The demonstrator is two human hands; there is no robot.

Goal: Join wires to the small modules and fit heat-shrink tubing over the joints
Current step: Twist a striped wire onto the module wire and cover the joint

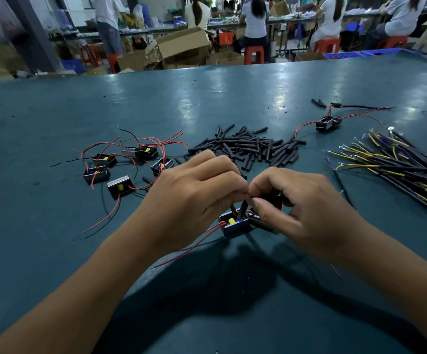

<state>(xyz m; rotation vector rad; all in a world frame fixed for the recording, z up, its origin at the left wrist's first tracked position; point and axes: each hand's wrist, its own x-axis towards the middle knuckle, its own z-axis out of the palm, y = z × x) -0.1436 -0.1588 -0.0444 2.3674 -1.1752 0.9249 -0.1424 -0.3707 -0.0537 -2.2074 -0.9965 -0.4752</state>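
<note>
Both hands pinch together above a module (235,224) near the counter's (53,111) near edge — left hand (194,198) steadying wire, right hand (291,200) gripping black tubing (243,208), likely sleeving the joint.

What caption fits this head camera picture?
Left hand and right hand pinch black heat-shrink tube above small black module.

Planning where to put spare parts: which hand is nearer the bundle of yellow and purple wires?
Right. The right hand is beside the wire bundle, a short way from its near ends; the left hand lies farther off, beyond the right.
</note>
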